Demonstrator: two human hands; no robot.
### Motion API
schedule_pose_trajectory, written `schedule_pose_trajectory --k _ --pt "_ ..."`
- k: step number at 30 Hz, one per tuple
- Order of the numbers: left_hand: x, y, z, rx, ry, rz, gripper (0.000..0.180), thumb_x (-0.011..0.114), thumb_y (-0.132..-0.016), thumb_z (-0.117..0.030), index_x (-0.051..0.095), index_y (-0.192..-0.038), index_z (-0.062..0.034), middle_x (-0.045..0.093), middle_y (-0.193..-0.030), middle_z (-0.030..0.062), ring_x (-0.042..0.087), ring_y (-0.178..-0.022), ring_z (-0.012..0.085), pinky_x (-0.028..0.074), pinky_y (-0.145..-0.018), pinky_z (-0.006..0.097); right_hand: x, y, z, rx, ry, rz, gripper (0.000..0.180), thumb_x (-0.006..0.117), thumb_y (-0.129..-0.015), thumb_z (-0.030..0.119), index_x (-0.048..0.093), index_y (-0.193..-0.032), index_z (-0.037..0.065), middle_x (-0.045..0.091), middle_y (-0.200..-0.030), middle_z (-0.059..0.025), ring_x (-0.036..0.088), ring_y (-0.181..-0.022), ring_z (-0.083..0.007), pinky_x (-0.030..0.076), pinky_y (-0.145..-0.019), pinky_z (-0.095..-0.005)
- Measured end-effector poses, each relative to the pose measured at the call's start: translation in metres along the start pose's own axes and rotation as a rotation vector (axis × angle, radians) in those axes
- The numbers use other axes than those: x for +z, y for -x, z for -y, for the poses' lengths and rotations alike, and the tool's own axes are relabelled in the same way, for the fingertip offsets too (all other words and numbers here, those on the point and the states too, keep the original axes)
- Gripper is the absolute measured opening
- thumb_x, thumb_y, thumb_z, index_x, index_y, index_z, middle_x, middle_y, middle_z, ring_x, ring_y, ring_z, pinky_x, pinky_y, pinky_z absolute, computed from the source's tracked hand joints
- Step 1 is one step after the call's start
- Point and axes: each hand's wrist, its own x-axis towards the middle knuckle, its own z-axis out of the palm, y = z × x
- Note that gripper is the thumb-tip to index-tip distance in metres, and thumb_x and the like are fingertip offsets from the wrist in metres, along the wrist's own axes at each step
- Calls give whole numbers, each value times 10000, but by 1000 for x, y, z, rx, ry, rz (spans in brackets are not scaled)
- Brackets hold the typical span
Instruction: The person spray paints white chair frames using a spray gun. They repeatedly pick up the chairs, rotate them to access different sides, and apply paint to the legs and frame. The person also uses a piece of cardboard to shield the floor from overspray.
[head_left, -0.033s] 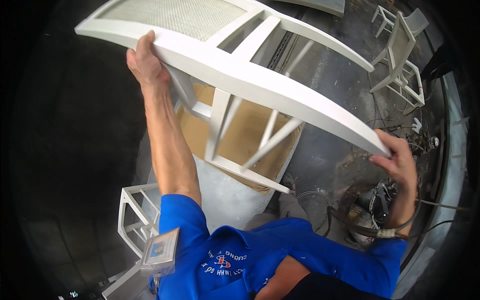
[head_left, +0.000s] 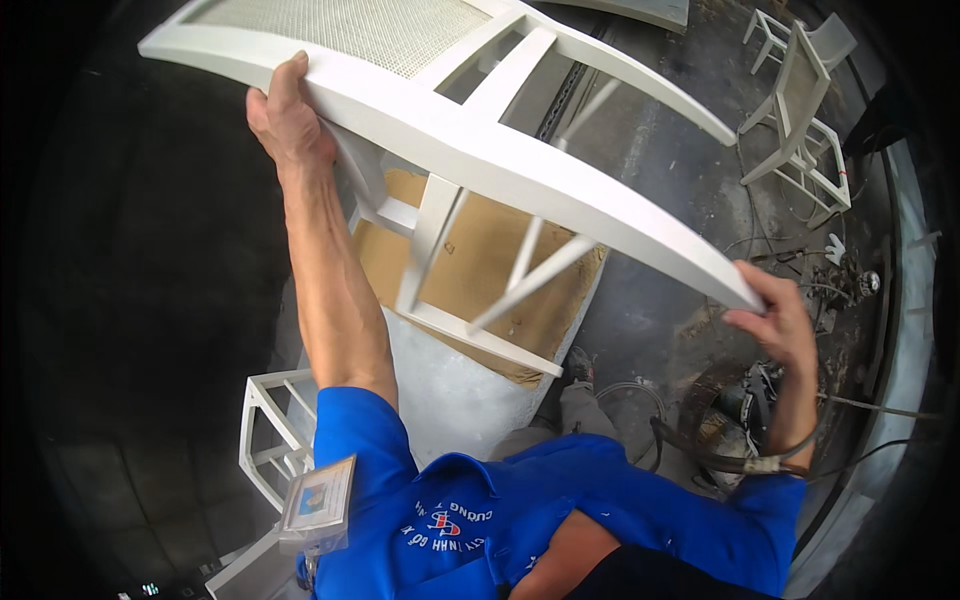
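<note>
A white wooden chair frame [head_left: 455, 140] with a woven mesh back panel [head_left: 330, 30] is held tilted in front of me, its back uppermost. My left hand [head_left: 295, 125] grips the near side rail of the back, thumb on top and fingers wrapped underneath. At the lower right end of that same rail, my right hand [head_left: 780, 315] is closed around the leg tip. Below hang the chair's other legs and stretchers, over a brown cardboard sheet [head_left: 390, 265] on a pale work table [head_left: 450, 385]. Part of the chair's far top runs out of view.
White chairs [head_left: 800, 130] stand on the floor at the far right. Another white frame [head_left: 270, 430] is at my lower left. Hoses [head_left: 690, 445] and a dark, paint-stained container [head_left: 730, 420] lie near my right arm. A pale wall panel [head_left: 900, 330] borders the right side.
The chair has shifted slightly left, with both hands moving along with it. My grips look the same.
</note>
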Motion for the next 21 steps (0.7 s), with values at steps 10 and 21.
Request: schedule_pose_trajectory --k 10,21 --pt "91 33 5 354 -625 242 505 826 -827 -396 634 -1062 8 760 -930 174 734 -839 251 570 -789 371 261 -110 -184 25 -328 -32 520 846 -813 78 638 -1289 94 744 -1106 -129 691 -1022 -226 528 -922 -382" --pt "77 65 97 430 -723 638 532 830 -811 -381 548 -1045 4 748 -829 189 764 -714 270 599 -630 355 387 -124 -229 54 -314 123 632 845 -778 98 569 -1342 30 716 -1122 -244 685 -1107 -417 521 -946 -451"
